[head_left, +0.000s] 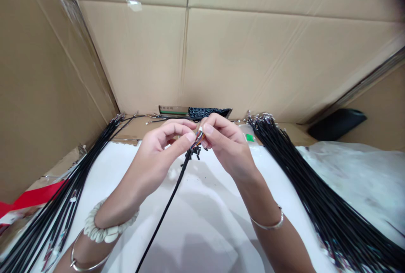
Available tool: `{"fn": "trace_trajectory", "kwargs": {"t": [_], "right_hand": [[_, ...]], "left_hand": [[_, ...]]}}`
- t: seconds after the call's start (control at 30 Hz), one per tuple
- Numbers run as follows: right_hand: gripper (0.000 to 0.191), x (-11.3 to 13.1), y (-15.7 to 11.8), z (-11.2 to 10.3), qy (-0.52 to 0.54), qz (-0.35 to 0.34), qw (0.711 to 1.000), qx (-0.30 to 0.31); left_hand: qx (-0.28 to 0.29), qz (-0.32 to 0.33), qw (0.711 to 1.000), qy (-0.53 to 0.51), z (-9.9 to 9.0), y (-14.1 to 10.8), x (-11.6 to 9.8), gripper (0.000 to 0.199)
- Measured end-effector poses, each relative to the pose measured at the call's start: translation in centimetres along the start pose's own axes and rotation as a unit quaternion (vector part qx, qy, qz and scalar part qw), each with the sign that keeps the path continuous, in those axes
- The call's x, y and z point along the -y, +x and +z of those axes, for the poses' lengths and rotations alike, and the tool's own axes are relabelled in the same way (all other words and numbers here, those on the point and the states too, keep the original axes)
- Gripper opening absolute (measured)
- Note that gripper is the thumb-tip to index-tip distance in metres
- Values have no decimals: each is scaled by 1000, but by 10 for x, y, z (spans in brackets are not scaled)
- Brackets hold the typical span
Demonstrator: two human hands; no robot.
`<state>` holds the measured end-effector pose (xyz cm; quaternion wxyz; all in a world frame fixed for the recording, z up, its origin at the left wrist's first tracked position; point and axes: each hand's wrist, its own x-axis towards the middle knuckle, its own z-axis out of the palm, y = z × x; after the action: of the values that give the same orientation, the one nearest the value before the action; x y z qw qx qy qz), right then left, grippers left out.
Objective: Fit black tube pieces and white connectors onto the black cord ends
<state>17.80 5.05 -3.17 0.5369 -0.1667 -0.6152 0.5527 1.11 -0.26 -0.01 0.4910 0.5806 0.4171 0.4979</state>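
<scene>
**Bare hands pinch a black cable over a white sheet (205, 226)**

From where I stand, the person's left hand (166, 144) and right hand (226, 144) are raised together above the far part of the white sheet, both clenched in tight pinches. The right hand's thumb and forefinger grip the frayed end of a black cable (169, 199), where thin coloured wires (199, 138) fan out. The left hand's thumb presses in from the other side, just below that end, its fingers curled inward. The fingers hide exactly how the two grips meet. From the pinch, the black cable drops in a straight line across the white sheet and runs off its near edge.

Just below the hands, a small cluster of short black pieces (195, 152) sits over the white sheet; I can't tell what they are. A thick bundle of black cables (316, 197) lies along the sheet's right side, and a thinner bundle of black cables (65, 193) lies along its left. Beyond the sheet's far edge are a small green label (249, 138) and a flat box (173, 110) beside a dark coiled bundle (209, 112). Cardboard walls (190, 53) rise behind the sheet. A shell bracelet (104, 231) circles the left wrist, and a thin metal bangle (267, 224) circles the right.
</scene>
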Motion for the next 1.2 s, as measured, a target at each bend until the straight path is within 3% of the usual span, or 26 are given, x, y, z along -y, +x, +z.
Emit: {"fn": "trace_trajectory", "kwargs": {"t": [0.47, 1.2], "right_hand": [[25, 1, -1, -3, -79, -42, 996, 7], [27, 12, -3, -9, -167, -17, 984, 65]], "left_hand": [[-14, -5, 1000, 16, 2, 3, 0, 18], [8, 23, 999, 29, 0, 1, 1, 18]]}}
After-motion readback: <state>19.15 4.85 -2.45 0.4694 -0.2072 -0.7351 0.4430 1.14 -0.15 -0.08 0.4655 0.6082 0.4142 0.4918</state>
